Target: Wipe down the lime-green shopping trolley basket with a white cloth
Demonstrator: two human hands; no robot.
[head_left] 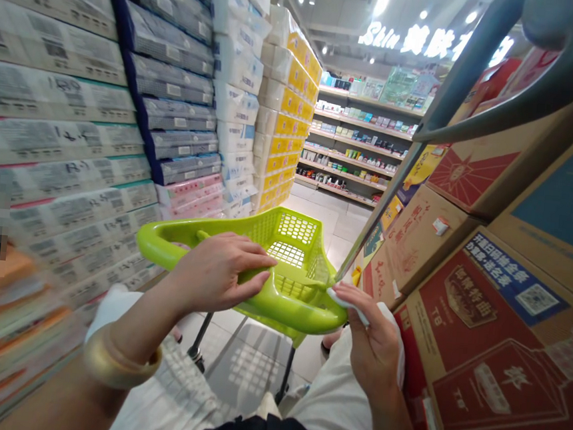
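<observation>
A lime-green plastic shopping cart (pixel 302 313) stands right in front of me, its latticed basket seeming to hold nothing. My left hand (pixel 226 270) rests on the thick handle at its near side, fingers curled over the top and thumb alongside. A gold bangle (pixel 121 358) circles that wrist. At the right corner of the handle, my right hand (pixel 373 340) pinches a white cloth or tissue (pixel 360 315) against the green plastic. Part of the white piece is hidden behind the fingers and palm.
A metal pole (pixel 373 226) with a grey looped handle (pixel 496 113) rises beside the cart's right corner. Cardboard cartons (pixel 501 341) are piled on the right. Stacked tissue packs (pixel 240 90) wall the left. Product shelves (pixel 358 141) stand ahead beyond white floor tiles (pixel 339 216).
</observation>
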